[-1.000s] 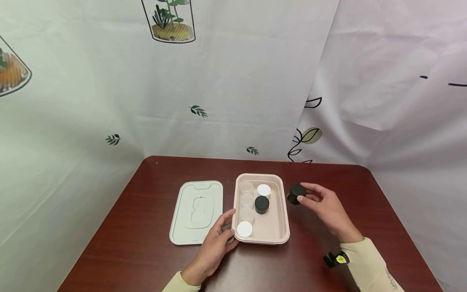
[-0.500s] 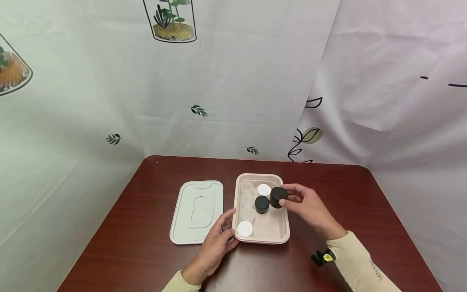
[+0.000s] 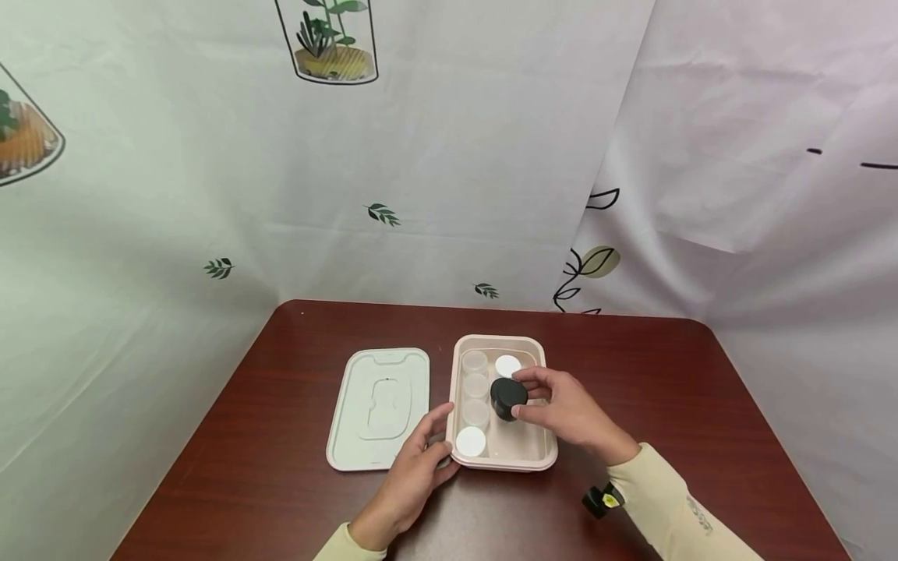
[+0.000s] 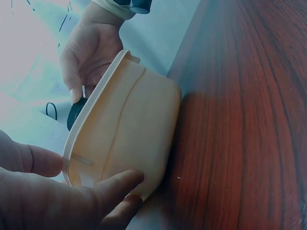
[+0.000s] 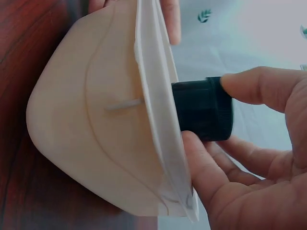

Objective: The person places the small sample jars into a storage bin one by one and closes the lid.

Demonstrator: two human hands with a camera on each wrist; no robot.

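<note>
A pale pink tray (image 3: 505,340) on the dark red table holds several small jars, some clear (image 3: 475,385) and two with white caps (image 3: 470,441). My right hand (image 3: 526,396) grips a black jar (image 3: 508,397) between thumb and fingers, low over the tray's middle. In the right wrist view the black jar (image 5: 204,108) pokes over the tray's rim (image 5: 153,105). My left hand (image 3: 442,432) rests with straight fingers (image 4: 112,187) against the tray's near left corner (image 4: 129,129). Another black jar seen earlier is hidden behind the held one.
The tray's flat lid (image 3: 379,409) lies on the table (image 3: 281,436) just left of the tray. Printed cloth walls (image 3: 210,195) close in the back and both sides. A small black device with a yellow sticker (image 3: 599,499) sits on my right wrist.
My right hand has carried the black jar leftward from beside the tray's right rim to over the tray's middle. The left hand has stayed at the tray's corner.
</note>
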